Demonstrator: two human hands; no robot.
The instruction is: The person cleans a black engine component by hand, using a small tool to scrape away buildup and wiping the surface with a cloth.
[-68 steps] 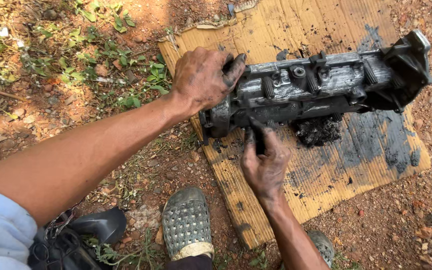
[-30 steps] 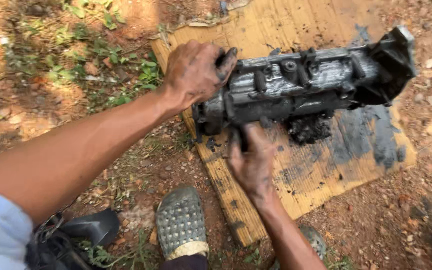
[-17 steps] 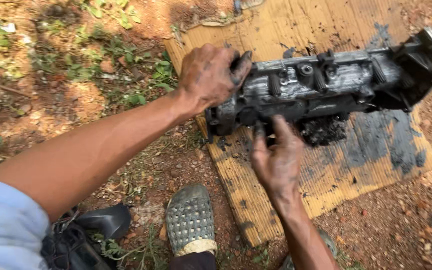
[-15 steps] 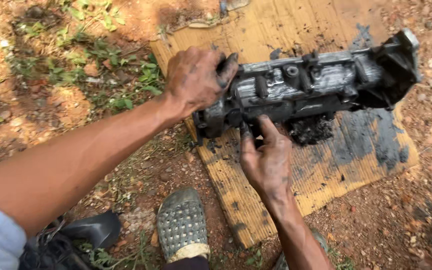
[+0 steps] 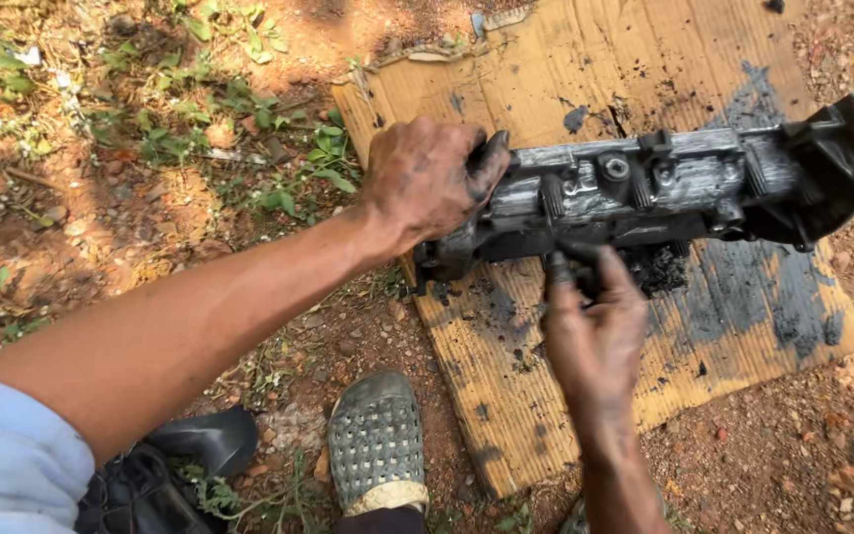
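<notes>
greasy metal casting [image 5: 664, 193] near cardboard [image 5: 546, 69] edge

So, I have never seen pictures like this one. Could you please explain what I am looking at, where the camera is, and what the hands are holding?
The camera sits on a person's head and looks down at that person's own two bare, greasy hands. The left hand grips the end of a long grey metal engine part covered in black grime. The right hand reaches up to its lower side, fingertips touching it; whether it holds anything small is unclear. The part rests on a brown corrugated cardboard sheet stained with dark oil, laid on reddish soil with small weeds. Below, a grey perforated rubber shoe is on the person's foot.
</notes>
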